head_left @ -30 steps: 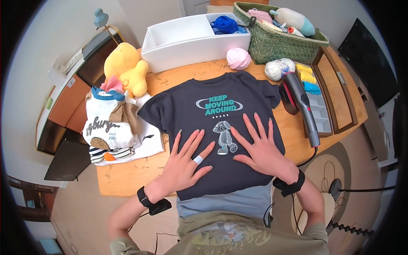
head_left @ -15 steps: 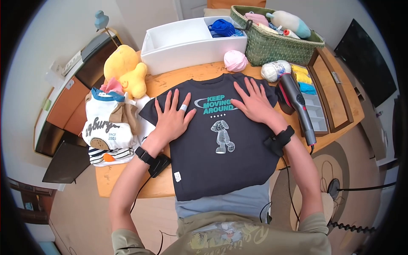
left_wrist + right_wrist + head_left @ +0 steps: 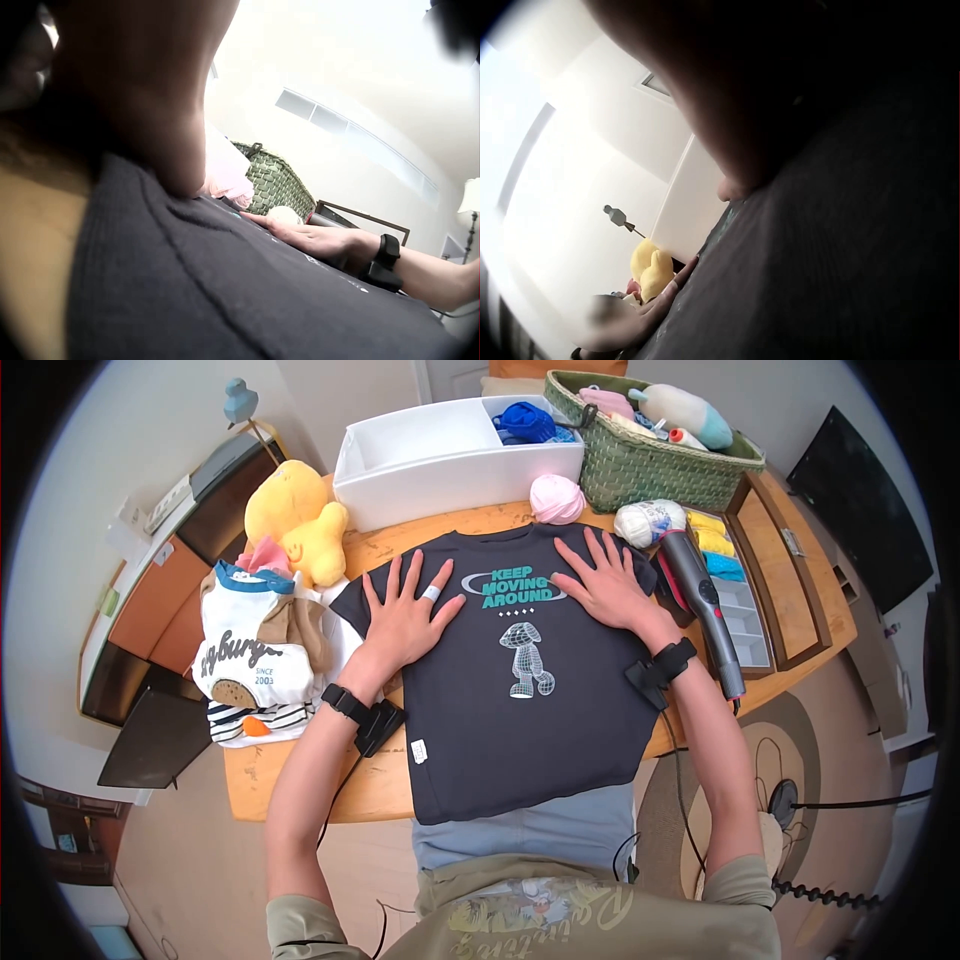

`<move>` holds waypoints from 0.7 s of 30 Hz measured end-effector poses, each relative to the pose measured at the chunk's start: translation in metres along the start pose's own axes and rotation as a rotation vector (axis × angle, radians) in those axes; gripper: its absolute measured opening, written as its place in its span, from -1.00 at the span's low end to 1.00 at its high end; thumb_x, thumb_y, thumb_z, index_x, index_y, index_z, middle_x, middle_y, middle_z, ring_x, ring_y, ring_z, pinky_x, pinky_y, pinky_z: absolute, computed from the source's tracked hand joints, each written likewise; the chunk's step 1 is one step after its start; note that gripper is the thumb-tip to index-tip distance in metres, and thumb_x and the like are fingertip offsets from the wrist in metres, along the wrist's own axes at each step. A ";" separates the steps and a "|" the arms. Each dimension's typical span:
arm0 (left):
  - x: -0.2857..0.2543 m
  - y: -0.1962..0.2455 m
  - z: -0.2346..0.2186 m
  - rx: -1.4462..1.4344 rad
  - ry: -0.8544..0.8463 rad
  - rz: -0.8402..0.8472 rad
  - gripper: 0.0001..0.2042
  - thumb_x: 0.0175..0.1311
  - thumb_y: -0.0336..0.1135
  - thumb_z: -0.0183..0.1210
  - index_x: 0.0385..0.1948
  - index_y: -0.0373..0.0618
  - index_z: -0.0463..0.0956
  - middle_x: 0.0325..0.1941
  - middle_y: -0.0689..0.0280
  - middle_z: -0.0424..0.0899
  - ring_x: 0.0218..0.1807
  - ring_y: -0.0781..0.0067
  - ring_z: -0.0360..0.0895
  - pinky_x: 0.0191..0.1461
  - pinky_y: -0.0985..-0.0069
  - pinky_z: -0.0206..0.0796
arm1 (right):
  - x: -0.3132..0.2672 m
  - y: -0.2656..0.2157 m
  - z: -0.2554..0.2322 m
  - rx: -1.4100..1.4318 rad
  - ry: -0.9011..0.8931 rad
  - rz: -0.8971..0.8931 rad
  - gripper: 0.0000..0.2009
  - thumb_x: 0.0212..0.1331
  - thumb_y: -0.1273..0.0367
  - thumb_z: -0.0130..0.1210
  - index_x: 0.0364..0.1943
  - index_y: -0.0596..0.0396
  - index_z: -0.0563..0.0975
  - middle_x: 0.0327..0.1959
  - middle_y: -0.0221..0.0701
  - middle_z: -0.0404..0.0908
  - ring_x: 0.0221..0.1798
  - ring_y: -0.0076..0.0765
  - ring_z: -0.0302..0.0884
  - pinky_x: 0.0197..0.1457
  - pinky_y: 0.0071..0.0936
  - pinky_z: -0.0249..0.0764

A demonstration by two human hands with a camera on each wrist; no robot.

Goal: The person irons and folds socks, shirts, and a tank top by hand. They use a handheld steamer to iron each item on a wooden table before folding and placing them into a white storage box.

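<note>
A dark T-shirt [image 3: 530,740] with green lettering and a dog figure lies spread face up, its lower edge over the table's front edge. My left hand [image 3: 402,622] rests on its left shoulder, fingers straight and spread, a white band on one finger. On the right shoulder my right hand [image 3: 608,592] lies flat with fingers spread. The left wrist view shows the right hand [image 3: 319,238] palm down on the dark cloth [image 3: 247,300]. In the right wrist view the left hand [image 3: 649,315] touches the shirt [image 3: 780,292]. Neither hand grips the cloth.
Folded clothes [image 3: 262,650] and a yellow plush [image 3: 300,525] sit at left. Behind are a white bin [image 3: 450,485], pink yarn [image 3: 556,499] and a green basket [image 3: 650,475]. At right lie a hair styler [image 3: 708,610], white yarn [image 3: 645,523] and an open compartment box [image 3: 790,585].
Both hands have moved from the shirt's middle up to its shoulders, uncovering a small white label near the lower left. Since half a second ago the shirt has shifted slightly upward.
</note>
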State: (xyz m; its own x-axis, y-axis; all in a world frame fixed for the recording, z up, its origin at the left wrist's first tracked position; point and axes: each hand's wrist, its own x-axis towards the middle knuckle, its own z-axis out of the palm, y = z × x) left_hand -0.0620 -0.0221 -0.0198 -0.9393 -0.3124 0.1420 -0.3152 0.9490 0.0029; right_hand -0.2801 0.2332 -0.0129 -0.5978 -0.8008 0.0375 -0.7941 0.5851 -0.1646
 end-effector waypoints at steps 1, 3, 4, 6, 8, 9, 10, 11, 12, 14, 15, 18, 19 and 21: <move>-0.003 0.001 0.001 0.040 0.030 0.012 -0.39 0.60 0.23 -0.15 0.61 0.33 0.17 0.73 0.06 0.03 0.75 -0.02 -0.15 0.64 -0.41 -0.49 | 0.000 0.001 -0.001 0.003 0.005 -0.007 -0.29 0.54 -0.23 -0.23 0.65 -0.32 0.12 0.70 0.10 -0.11 0.74 0.35 -0.33 0.69 0.33 -0.29; -0.009 0.005 -0.001 0.055 0.105 0.110 -0.41 0.62 0.15 -0.11 0.60 0.26 0.21 0.71 0.06 0.08 0.74 0.03 -0.10 0.67 -0.32 -0.43 | -0.005 0.004 -0.005 0.086 0.100 -0.039 -0.32 0.54 -0.15 -0.11 0.60 -0.19 0.22 0.65 0.10 0.01 0.72 0.32 -0.18 0.70 0.23 -0.17; -0.015 0.009 -0.007 0.028 0.144 0.197 -0.43 0.63 0.10 -0.09 0.59 0.22 0.23 0.70 0.06 0.10 0.74 0.05 -0.07 0.68 -0.27 -0.40 | -0.010 0.004 -0.006 0.130 0.143 -0.054 -0.34 0.54 -0.11 -0.05 0.58 -0.13 0.27 0.63 0.11 0.07 0.70 0.30 -0.11 0.70 0.19 -0.11; -0.033 0.022 -0.021 -0.071 0.142 0.327 -0.46 0.65 -0.02 -0.07 0.58 0.11 0.24 0.70 0.07 0.12 0.72 0.14 0.00 0.72 -0.08 -0.32 | -0.024 0.004 -0.016 0.119 0.259 -0.100 -0.41 0.50 0.00 0.07 0.48 -0.02 0.39 0.55 0.10 0.21 0.64 0.28 0.05 0.66 0.10 0.03; -0.051 0.028 -0.015 -0.176 0.075 0.360 -0.46 0.65 -0.02 -0.07 0.58 0.11 0.24 0.70 0.08 0.11 0.72 0.14 -0.01 0.72 -0.10 -0.31 | -0.040 0.002 -0.031 0.088 0.426 -0.170 -0.52 0.39 0.16 0.25 0.29 0.11 0.55 0.42 0.07 0.40 0.51 0.26 0.29 0.57 0.01 0.24; -0.055 0.030 -0.013 -0.228 0.042 0.378 -0.46 0.65 -0.02 -0.07 0.58 0.11 0.24 0.70 0.08 0.11 0.73 0.13 -0.01 0.71 -0.10 -0.31 | -0.051 -0.001 -0.042 0.044 0.472 -0.168 -0.56 0.35 0.21 0.29 0.23 0.12 0.58 0.38 0.04 0.45 0.46 0.22 0.37 0.52 -0.01 0.31; -0.056 0.031 -0.016 -0.140 0.041 0.372 -0.45 0.65 -0.03 -0.08 0.60 0.12 0.21 0.71 0.08 0.08 0.73 0.13 -0.02 0.71 -0.12 -0.30 | -0.060 -0.001 -0.054 -0.008 0.526 -0.171 -0.57 0.33 0.22 0.30 0.20 0.14 0.58 0.29 -0.01 0.50 0.37 0.17 0.43 0.46 -0.02 0.37; -0.056 0.031 -0.015 -0.130 0.058 0.371 -0.45 0.64 -0.03 -0.07 0.59 0.10 0.22 0.69 0.08 0.11 0.72 0.13 0.00 0.71 -0.13 -0.30 | -0.068 0.000 -0.065 -0.060 0.580 -0.172 -0.58 0.31 0.23 0.32 0.17 0.15 0.59 0.21 -0.07 0.55 0.29 0.12 0.50 0.39 -0.03 0.43; -0.056 0.032 -0.014 -0.120 0.076 0.371 -0.46 0.64 -0.03 -0.05 0.58 0.09 0.24 0.68 0.07 0.14 0.72 0.13 0.01 0.71 -0.14 -0.30 | -0.077 0.003 -0.073 -0.119 0.558 -0.103 -0.58 0.31 0.23 0.32 0.16 0.14 0.59 0.14 -0.10 0.56 0.22 0.08 0.53 0.30 -0.06 0.49; -0.054 0.036 -0.016 -0.068 0.082 0.370 -0.46 0.62 -0.04 -0.02 0.55 0.05 0.27 0.64 0.07 0.20 0.70 0.13 0.06 0.70 -0.16 -0.26 | -0.092 0.009 -0.084 -0.241 0.517 0.037 -0.58 0.30 0.22 0.33 0.14 0.13 0.58 0.00 -0.15 0.56 0.08 0.02 0.58 0.11 -0.11 0.60; -0.052 0.038 -0.021 -0.024 0.069 0.369 -0.47 0.61 -0.04 0.00 0.53 0.03 0.30 0.61 0.06 0.23 0.68 0.13 0.09 0.69 -0.17 -0.23 | -0.097 0.012 -0.085 -0.343 0.499 0.085 -0.57 0.29 0.21 0.33 0.14 0.13 0.57 -0.04 -0.16 0.55 0.04 0.00 0.58 0.02 -0.13 0.62; -0.032 0.045 -0.045 -0.079 -0.057 0.398 -0.47 0.58 -0.05 0.06 0.48 -0.02 0.33 0.55 0.07 0.31 0.64 0.11 0.17 0.67 -0.20 -0.14 | -0.111 0.019 -0.084 -0.558 0.425 0.184 -0.53 0.28 0.15 0.34 0.14 0.13 0.53 -0.09 -0.14 0.54 -0.07 -0.02 0.62 -0.26 -0.19 0.66; -0.020 0.046 -0.051 -0.128 -0.112 0.407 -0.47 0.57 -0.06 0.08 0.47 -0.04 0.34 0.53 0.07 0.33 0.62 0.11 0.20 0.66 -0.20 -0.11 | -0.111 0.017 -0.085 -0.550 0.413 0.219 -0.52 0.28 0.13 0.34 0.14 0.13 0.52 -0.09 -0.14 0.55 -0.08 -0.01 0.64 -0.26 -0.18 0.66; 0.001 0.043 -0.044 -0.240 -0.064 0.482 -0.47 0.58 -0.06 0.06 0.49 -0.03 0.32 0.59 0.11 0.28 0.64 0.14 0.17 0.67 -0.18 -0.09 | -0.110 0.013 -0.088 -0.535 0.395 0.289 -0.50 0.29 0.09 0.34 0.14 0.15 0.52 -0.10 -0.13 0.57 -0.10 0.00 0.66 -0.25 -0.15 0.67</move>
State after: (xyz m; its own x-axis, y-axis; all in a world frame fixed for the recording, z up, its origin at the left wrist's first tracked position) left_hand -0.0710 0.0202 0.0240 -0.9785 0.1658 0.1229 0.1862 0.9660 0.1792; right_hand -0.2341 0.3397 0.0679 -0.7068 -0.5579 0.4350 -0.4830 0.8298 0.2794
